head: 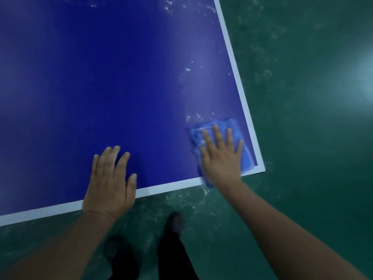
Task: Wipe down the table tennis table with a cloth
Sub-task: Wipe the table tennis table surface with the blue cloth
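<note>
- I see a dark green, smooth painted floor (302, 118) filling the right side and the near edge of my view.
- Pale scuffs and whitish smears mottle it, thickest near the middle.
- A soft, bright glare of light (361, 81) lies on it at far right.

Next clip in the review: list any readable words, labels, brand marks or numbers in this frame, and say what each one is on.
None: no readable text anywhere in the head view.
Table tennis table: plain blue top with a white edge line, no logo or lettering.
Blue cloth under the right hand: motion-blurred, no tag or print visible.
Dark clogs and green floor: no markings to read.
The left hand lies flat on the table.
</note>
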### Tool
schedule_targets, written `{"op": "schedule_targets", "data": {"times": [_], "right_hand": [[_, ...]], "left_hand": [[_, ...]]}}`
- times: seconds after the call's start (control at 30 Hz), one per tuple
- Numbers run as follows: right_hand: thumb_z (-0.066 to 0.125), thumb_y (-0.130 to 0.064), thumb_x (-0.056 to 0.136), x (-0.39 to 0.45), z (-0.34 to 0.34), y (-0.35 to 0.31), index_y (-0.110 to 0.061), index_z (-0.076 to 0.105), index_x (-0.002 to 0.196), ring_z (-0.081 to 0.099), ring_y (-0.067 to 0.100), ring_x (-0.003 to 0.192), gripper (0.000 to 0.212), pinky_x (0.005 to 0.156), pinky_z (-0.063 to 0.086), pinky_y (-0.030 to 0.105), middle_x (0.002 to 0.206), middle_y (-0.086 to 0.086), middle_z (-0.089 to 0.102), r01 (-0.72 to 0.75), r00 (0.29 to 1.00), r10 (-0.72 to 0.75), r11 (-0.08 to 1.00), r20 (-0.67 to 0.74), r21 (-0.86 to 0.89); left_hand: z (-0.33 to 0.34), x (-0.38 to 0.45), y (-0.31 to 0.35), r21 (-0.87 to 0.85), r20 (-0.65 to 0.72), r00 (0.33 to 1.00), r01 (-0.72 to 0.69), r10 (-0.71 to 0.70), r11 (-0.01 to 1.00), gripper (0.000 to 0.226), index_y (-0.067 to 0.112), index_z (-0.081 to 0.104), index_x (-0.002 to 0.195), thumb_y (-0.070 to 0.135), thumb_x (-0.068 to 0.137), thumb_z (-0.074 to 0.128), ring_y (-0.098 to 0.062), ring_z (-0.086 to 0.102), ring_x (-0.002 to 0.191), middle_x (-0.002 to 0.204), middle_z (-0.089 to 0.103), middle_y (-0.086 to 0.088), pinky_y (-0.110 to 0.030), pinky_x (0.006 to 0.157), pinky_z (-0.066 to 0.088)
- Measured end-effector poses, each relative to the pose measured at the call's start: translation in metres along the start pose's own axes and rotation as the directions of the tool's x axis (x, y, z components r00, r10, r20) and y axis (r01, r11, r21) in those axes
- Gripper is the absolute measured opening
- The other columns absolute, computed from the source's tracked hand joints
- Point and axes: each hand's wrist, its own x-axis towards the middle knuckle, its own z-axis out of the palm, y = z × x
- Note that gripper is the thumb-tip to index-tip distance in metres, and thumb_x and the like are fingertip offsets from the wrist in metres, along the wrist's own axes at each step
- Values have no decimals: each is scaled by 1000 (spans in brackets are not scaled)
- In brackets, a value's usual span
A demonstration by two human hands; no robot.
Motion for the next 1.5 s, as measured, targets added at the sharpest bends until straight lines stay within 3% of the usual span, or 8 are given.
{"op": "schedule_targets", "data": {"times": [0.17, 0.37, 0.6, 0.9, 1.0, 1.17, 1.33, 1.5], "right_hand": [[6, -56, 100, 10, -12, 24, -35, 15, 158, -3, 30, 153, 62, 120, -3, 61, 167, -3, 3, -347, 934, 357, 923, -33, 165], [11, -54, 104, -45, 6, -28, -34, 12, 157, -3, 31, 153, 56, 120, 2, 60, 167, 0, 4, 326, 945, -325, 945, 38, -1], [8, -54, 102, 18, -14, 41, -36, 1, 157, -11, 27, 153, 58, 121, -6, 56, 167, -2, -4, -141, 990, 142, 989, -4, 51], [-2, -65, 97, 4, -12, 47, -42, -13, 153, -21, 25, 150, 62, 121, -9, 54, 165, -5, -18, 168, 985, -167, 985, 37, -26], [13, -66, 99, 16, -14, 44, -41, 5, 156, -15, 25, 152, 63, 120, -13, 49, 166, -7, -6, -21, 1000, 21, 997, -6, 72], [29, -37, 101, -9, -8, 47, -24, 47, 145, 24, 32, 149, 49, 118, 22, 55, 158, 2, 36, 289, 955, -279, 953, -103, 96], [29, -42, 105, 63, -48, 131, -19, 60, 112, 65, 34, 92, 39, 75, 47, 36, 111, 18, 66, -386, 882, 457, 838, -110, 386], [41, -33, 106, 35, -47, 84, -17, 62, 114, 59, 33, 109, 28, 90, 44, 21, 120, 11, 64, -335, 889, 445, 794, -111, 507]], "left_hand": [[-3, 1, 3, -30, 18, 999, 35, -35, 999, 61, -9, 52, 131, 36, 92, 36, -42, 32, 140, 144, 39, -25, -55, 122, 12], [-3, 3, 4, -33, 43, 998, 48, -47, 998, 64, -11, 56, 126, 37, 90, 36, -42, 35, 136, 140, 43, -25, -56, 121, 13], [-3, 1, 4, -29, 51, 998, 43, -42, 999, 62, -11, 54, 127, 36, 90, 38, -43, 34, 137, 140, 43, -26, -53, 122, 9], [-2, 2, 6, -27, 18, 999, 28, -28, 999, 61, -11, 55, 125, 36, 90, 37, -44, 35, 134, 137, 44, -26, -53, 122, 10], [-1, 1, 4, -19, 25, 999, 32, -31, 999, 61, -10, 56, 125, 36, 90, 37, -44, 35, 135, 138, 44, -26, -52, 122, 9], [2, 2, 3, -11, 18, 1000, 23, -23, 1000, 60, -9, 56, 124, 36, 90, 38, -43, 35, 135, 138, 44, -25, -51, 123, 8], [1, 1, 4, -18, -7, 1000, 17, -17, 1000, 59, -9, 55, 124, 36, 91, 37, -44, 35, 135, 137, 44, -25, -52, 122, 9], [2, 1, 3, -17, -23, 1000, 8, -8, 1000, 58, -9, 54, 124, 35, 92, 36, -45, 35, 134, 137, 43, -26, -54, 122, 9]]}}
